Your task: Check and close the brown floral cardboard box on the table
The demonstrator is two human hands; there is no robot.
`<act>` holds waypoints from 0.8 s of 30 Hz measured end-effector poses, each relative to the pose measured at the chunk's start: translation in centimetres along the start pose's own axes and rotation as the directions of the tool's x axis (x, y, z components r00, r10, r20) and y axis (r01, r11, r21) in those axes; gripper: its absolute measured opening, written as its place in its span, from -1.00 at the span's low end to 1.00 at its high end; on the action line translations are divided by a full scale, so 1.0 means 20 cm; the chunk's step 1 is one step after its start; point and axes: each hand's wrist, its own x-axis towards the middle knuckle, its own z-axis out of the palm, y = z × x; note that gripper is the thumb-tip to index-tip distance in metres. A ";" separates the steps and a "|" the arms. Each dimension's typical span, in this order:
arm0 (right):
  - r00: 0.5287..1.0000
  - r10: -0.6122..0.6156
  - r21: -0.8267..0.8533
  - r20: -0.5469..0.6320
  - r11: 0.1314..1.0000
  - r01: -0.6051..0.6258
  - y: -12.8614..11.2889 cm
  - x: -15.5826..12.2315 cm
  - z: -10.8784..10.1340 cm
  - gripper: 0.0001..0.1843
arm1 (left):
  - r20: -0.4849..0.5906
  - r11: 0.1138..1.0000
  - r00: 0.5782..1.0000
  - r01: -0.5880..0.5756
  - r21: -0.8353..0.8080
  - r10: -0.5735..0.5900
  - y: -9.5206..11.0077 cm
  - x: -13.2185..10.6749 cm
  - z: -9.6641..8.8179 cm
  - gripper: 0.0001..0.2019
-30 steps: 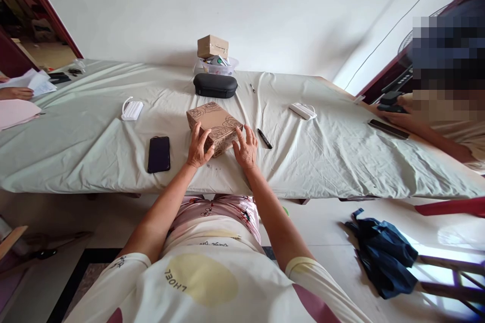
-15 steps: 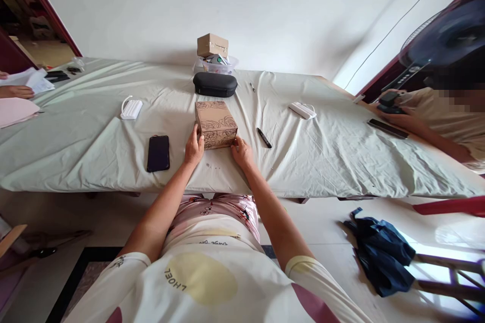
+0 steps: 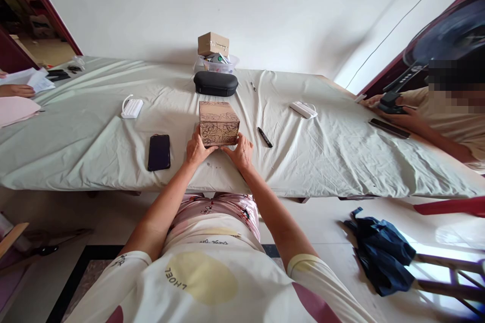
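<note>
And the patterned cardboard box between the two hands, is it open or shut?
Shut: the patterned cardboard box shows its top lying flat, no flap raised.

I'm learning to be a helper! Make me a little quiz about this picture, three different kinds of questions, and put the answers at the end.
1. True or false: only the left hand is touching the patterned cardboard box.

2. Where is the smartphone with the dark screen?
A) On top of the patterned cardboard box
B) To the right of it
C) To the left of it

3. Fill in the blank: the black hard case lies between the patterned cardboard box and the see-through plastic ____.

Key:
1. False; the right hand is on it too.
2. C
3. tub
</note>
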 end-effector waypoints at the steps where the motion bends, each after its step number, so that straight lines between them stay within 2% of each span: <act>1: 1.000 0.000 0.008 -0.013 1.000 0.000 0.00 0.00 0.01 -0.21 | -0.019 1.000 1.000 0.006 -0.016 -0.006 -0.01 0.00 0.01 0.18; 8: 0.999 -0.033 0.118 -0.006 0.992 0.034 0.03 0.01 0.01 -0.36 | -0.071 0.989 0.997 0.010 -0.146 -0.021 -0.05 0.00 0.04 0.05; 13: 0.997 -0.062 0.184 0.042 0.982 0.054 0.04 0.02 0.00 -0.51 | -0.062 0.975 0.995 0.059 -0.213 -0.074 -0.05 0.00 0.02 0.09; 16: 0.996 -0.041 0.248 0.085 0.969 0.019 0.05 0.03 -0.01 -0.58 | -0.080 0.974 0.997 -0.009 -0.227 -0.009 -0.04 0.00 0.00 0.09; 24: 0.988 0.014 0.356 0.156 0.932 -0.070 0.05 0.03 -0.03 -0.64 | -0.142 0.959 0.978 -0.184 -0.217 0.155 -0.04 0.01 -0.02 -0.10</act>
